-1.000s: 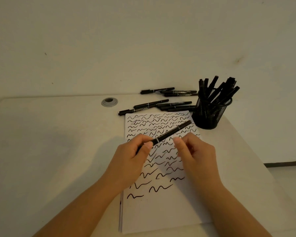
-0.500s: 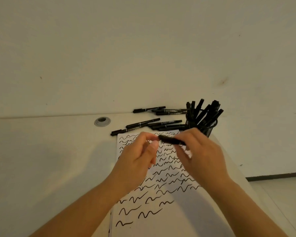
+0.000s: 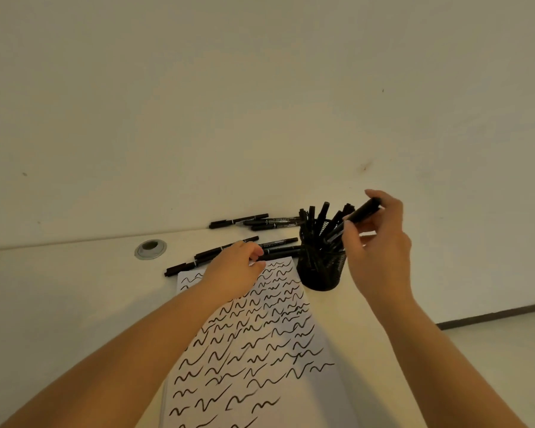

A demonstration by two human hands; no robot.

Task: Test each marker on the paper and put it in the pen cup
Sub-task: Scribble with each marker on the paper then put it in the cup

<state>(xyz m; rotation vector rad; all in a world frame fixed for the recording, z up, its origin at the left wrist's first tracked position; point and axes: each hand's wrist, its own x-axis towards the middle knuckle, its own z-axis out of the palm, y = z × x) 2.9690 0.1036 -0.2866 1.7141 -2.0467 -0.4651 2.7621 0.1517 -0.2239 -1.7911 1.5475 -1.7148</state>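
My right hand [image 3: 377, 245] grips a black marker [image 3: 362, 211] that slants down into the black mesh pen cup [image 3: 320, 274]. The cup stands just right of the paper's top corner and holds several markers. A white paper [image 3: 260, 350] covered with black squiggles lies in front of me. My left hand [image 3: 232, 270] reaches over the paper's top edge. Its thumb and fingertips pinch the end of a loose marker [image 3: 280, 257] that lies on the table among other loose markers [image 3: 278, 243].
More black markers [image 3: 254, 221] lie at the back of the table against the wall. A round grey cable grommet [image 3: 150, 249] sits in the white table [image 3: 59, 304] at the left. The table's right edge drops to the floor [image 3: 507, 341].
My right hand carried the marker from above the paper up and right to the pen cup. My left hand let go of it and reached to the loose markers. The view tilted upward.
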